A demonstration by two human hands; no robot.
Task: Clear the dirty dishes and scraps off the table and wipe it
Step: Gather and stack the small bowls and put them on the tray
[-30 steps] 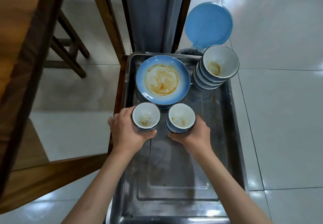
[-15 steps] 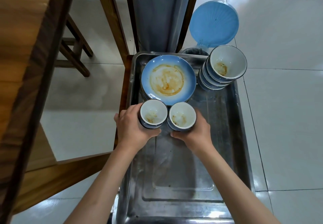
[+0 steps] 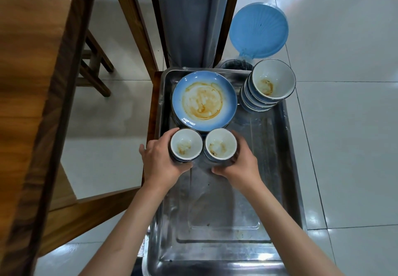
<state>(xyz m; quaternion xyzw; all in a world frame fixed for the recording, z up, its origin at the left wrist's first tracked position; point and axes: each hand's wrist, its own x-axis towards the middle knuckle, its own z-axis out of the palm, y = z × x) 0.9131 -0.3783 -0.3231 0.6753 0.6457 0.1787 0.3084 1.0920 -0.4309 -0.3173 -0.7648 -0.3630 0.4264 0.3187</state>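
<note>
Glazed cups sit in both hands over the steel tray [image 3: 277, 168]: the left hand [image 3: 160, 163] wraps the left cup [image 3: 186, 144] from its outer side, and the right hand [image 3: 239, 166] wraps the right cup [image 3: 220, 143] the same way. On each hand the fingers curl round the cup wall with the thumb hooked below the near side. The two cups stand side by side, nearly touching, just in front of the blue plate [image 3: 203, 100]. Whether their bases rest on the tray yet I cannot tell; each seems to have another cup nested under it.

These cups are likely ceramic: stiff, brittle, smooth, and probably slick where brown sauce smears the white insides. They look light, so a hold round the dark outer wall, low down, seems safest, clear of the greasy rim. Setting them down gently matters, since glaze against metal chips easily and nested pieces can slide.

The plate is round, shallow, glossy, with a ring of dried sauce. A stack of bowls [image 3: 271, 84] leans at the far right corner of the tray. Brushed metal lines the tray, scuffed and dull. A wooden desk [image 3: 30, 60] runs along the left.
</note>
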